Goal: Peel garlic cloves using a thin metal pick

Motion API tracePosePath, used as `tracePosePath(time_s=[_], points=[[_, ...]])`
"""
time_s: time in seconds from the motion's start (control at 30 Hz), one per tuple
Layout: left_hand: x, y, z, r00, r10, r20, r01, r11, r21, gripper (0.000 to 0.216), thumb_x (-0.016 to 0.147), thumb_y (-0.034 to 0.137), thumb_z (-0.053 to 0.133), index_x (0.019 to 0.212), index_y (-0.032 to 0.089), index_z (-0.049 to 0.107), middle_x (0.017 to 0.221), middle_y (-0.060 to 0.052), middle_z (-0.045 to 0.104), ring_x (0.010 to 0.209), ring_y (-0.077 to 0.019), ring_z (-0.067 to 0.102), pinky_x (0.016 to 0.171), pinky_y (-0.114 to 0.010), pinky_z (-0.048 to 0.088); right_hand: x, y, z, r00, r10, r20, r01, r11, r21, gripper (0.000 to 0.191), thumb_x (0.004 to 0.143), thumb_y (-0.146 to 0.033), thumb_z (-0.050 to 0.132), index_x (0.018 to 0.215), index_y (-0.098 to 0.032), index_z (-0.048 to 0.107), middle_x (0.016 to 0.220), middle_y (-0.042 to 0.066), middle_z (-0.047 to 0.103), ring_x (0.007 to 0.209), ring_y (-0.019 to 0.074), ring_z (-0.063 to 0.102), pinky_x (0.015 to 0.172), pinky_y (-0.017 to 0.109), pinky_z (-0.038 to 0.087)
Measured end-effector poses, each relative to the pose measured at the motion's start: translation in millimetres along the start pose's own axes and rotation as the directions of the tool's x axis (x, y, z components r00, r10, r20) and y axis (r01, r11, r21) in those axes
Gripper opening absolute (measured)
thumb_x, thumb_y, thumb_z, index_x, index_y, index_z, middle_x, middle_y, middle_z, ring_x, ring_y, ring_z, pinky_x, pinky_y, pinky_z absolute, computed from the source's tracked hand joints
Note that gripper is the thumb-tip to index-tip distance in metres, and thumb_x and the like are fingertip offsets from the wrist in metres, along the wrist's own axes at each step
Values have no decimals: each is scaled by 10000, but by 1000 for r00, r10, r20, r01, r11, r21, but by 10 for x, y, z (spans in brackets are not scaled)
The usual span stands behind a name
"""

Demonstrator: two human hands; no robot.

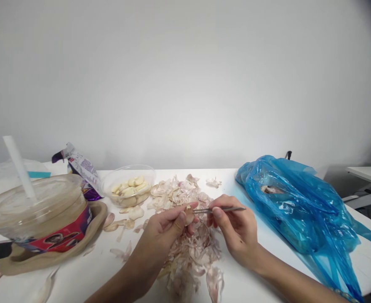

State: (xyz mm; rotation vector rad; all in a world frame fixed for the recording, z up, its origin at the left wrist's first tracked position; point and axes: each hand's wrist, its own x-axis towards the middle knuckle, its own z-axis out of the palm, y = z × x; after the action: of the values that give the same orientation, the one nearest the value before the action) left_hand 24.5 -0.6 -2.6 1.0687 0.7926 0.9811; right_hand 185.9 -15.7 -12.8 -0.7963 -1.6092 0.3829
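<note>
1. Grip: left hand point(166, 229) has the garlic clove point(189, 216) pinched between thumb and fingers; right hand point(234, 229) clamped on a slim metal tool point(232, 208), looks like tweezers.
2. Clove is above the skin pile point(204, 252), between the hands. Long axis near upright in view, pale end up.
3. Tool lies roughly level across view, tip pointing left, at the clove; back end sticks out right past the fingers.
4. Left: lidded cup point(52, 235), brownish contents, white straw point(19, 168) leaning left, seated in a cardboard holder point(98, 216).
5. Right: blue bag point(299, 210), bulging; contents mostly hidden, pale-purplish patch visible.
6. Farther, left of pile: clear bowl point(152, 173) holding peeled cloves point(131, 186).
</note>
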Motion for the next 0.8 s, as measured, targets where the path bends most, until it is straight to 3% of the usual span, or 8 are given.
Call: tracePosePath(time_s=[0.23,0.47,0.67,0.8], points=[[-18,6,4,1000,-3,6,3,1000,17,236,763,282,597,962,187,680,628,17,582,660,-122,516,715,-259,420,9,-13,-7,1000,3,10,-3,1000,22,107,861,-192,457,851,-175,562,688,15,567,558,105,541,507,237,453],[-5,1,14,999,-53,-5,53,999,-5,258,741,318,610,946,177,679,706,-30,652,715,-162,563,784,-315,427,17,-1,-4,999,45,6,-45,998,44,146,875,-237,447,825,-165,565,646,17,562,513,106,539,469,234,424],[7,5,3,993,-52,107,61,995,-83,228,805,279,544,993,203,648,723,-14,621,718,-132,533,737,-257,425,25,-31,6,997,65,34,-68,994,86,177,880,-252,438,785,-169,562,566,-3,549,492,106,539,469,232,423],[17,5,5,987,-31,156,49,993,-112,207,836,270,495,961,195,643,699,-9,605,742,-151,542,755,-283,413,22,-52,-1,994,86,72,-93,990,108,205,876,-258,445,735,-170,566,572,-2,548,506,107,542,485,232,433]])
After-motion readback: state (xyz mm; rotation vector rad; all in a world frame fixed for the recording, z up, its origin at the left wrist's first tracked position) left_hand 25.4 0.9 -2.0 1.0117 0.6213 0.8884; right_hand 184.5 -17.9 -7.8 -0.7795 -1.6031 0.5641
